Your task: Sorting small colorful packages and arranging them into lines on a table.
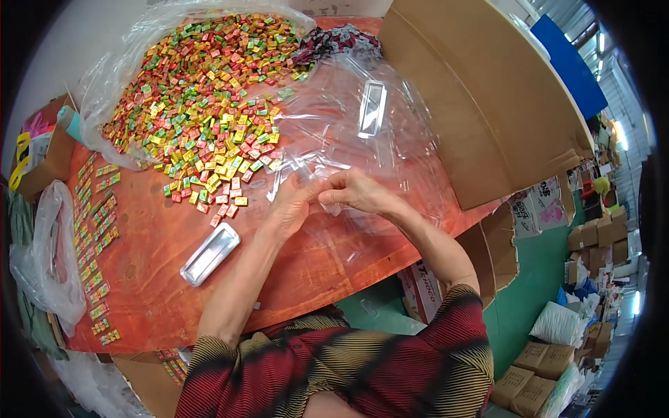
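Note:
Both hands meet over the middle of the red table [160, 299]. My left hand [291, 203] and my right hand [359, 193] have their fingers pinched together on a piece of clear plastic film [332, 207]. Just beyond them lies a heap of loose clear plastic film [313, 115]. A silver rectangular tin [210, 254] lies left of my left forearm. Another silver tin [373, 109] rests on the film at the far side. Left of my hands spreads a large pile of small wrapped candies [216, 118] in yellow, red and green.
Rows of candies [90, 258] line the table's left edge, near a clear plastic bag [49, 258]. A tall cardboard sheet [481, 104] stands at the right. A patterned cloth [341, 43] lies at the back. Cartons [533, 376] stand on the green floor.

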{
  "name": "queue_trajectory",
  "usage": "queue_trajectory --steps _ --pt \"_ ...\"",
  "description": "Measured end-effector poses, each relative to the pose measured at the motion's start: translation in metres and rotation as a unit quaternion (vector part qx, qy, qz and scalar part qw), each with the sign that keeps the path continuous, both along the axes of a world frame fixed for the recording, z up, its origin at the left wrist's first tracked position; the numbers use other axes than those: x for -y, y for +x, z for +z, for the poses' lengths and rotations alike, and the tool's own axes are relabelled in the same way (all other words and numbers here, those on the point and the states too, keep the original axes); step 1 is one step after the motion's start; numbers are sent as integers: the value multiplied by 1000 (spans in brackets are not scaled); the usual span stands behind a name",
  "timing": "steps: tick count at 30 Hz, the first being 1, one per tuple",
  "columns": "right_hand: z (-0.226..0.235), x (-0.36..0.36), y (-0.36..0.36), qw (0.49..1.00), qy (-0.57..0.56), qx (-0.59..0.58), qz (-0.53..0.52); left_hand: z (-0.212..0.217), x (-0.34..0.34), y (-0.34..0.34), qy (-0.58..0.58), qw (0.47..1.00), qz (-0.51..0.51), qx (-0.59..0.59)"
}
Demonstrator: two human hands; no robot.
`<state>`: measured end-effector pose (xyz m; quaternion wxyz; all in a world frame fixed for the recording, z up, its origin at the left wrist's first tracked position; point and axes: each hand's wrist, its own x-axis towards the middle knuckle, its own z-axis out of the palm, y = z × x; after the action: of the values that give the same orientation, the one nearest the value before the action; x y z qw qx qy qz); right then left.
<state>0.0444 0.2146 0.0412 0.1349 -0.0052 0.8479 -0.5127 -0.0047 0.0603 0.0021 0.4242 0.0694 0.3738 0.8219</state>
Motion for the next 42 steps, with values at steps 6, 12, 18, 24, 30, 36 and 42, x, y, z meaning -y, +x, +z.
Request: queue_trajectory --steps 6,12,18,24,30,36,42 --pt "5 -2 -1 977 -168 128 25 -10 8 -3 15 998 -53 5" --pt "3 -23 3 835 433 -325 -93 -3 9 -4 -28 999 -17 22" --pt "53 -56 -18 745 442 -348 -357 -1 1 -2 1 999 -21 35" --pt "-7 10 6 992 -34 -123 -17 3 -1 3 -9 1000 6 -5" --pt "4 -4 2 977 -191 94 2 -1 2 2 37 999 -40 1" --pt "17 -31 0 860 376 -296 -179 -15 6 -3 28 998 -59 17" --pt "33 -26 -3 842 387 -304 -221 -13 1 -3 70 996 -36 42"
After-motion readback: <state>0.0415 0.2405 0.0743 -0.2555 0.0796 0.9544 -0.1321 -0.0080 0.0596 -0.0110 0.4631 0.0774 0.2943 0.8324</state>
